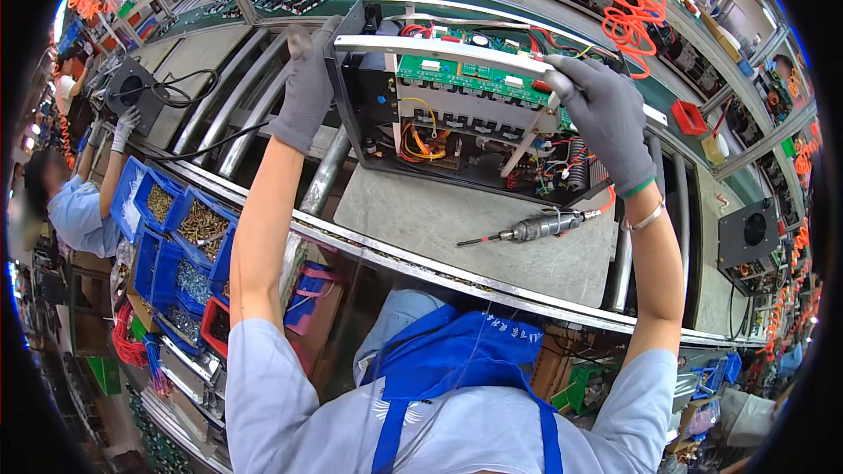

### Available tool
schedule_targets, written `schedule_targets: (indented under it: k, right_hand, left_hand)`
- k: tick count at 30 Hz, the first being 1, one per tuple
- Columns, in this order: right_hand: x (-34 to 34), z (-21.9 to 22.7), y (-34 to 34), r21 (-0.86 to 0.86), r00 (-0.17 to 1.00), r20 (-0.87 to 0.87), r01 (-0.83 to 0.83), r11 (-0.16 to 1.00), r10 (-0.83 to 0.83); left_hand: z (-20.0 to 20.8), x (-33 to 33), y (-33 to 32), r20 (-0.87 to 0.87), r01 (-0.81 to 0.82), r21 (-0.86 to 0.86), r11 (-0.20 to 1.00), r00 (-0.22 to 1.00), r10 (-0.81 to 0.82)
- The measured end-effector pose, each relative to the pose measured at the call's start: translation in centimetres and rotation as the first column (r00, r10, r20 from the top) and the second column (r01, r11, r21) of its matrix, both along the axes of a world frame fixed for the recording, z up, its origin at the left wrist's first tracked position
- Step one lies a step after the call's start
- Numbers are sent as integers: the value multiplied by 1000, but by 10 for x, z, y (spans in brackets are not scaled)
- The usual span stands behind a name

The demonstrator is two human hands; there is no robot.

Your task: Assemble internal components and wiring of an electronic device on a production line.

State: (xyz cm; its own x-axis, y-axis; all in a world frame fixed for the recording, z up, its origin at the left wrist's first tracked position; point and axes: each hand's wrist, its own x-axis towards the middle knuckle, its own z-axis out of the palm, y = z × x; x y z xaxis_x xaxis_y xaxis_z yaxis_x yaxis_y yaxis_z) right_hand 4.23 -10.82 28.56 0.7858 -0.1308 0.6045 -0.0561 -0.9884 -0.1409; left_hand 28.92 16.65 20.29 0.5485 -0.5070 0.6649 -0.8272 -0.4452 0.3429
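An open black metal chassis (351,114) with a green circuit board (474,70) and bundled wires stands on a grey board (395,219). A pale metal strip (421,46) runs lengthwise across its top. My left hand (307,92), in a grey glove, lies against the outside of the left side panel with its fingers stretched upward. My right hand (606,114), gloved too, is closed on the strip near its right part; the fingertips press around its edge. In front of the chassis lies a pneumatic screwdriver (540,226) with an orange hose, touched by neither hand.
Metal rollers (325,171) flank the grey board. Blue bins (189,228) of screws sit at the lower left, beside a red bin (215,325). Orange coiled hoses (632,13) hang at the upper right. A co-worker (83,202) handles another unit at far left. A red tray (689,118) lies at the right.
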Motion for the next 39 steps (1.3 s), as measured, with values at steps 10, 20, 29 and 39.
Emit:
schedule_targets:
  k: [10, 20, 29, 39]
  right_hand:
    - [12, -8, -9, 37, 1000, 8, -8, 999, 8]
    - [6, -49, -37, -108, 990, 142, 11, 994, 4]
    - [9, -43, -51, -200, 999, 36, 23, 980, -16]
    - [12, -39, -47, -236, 999, 52, 5, 972, 8]
  left_hand:
    - [7, 7, -7, -290, 275, -471, 838, 849, -442]
    - [41, -34, -25, -137, 183, 45, 982, 975, -175]
    - [42, -34, -24, -85, 82, 174, 981, 994, -68]
    - [25, -43, -3, -150, 140, -215, 967, 973, -174]
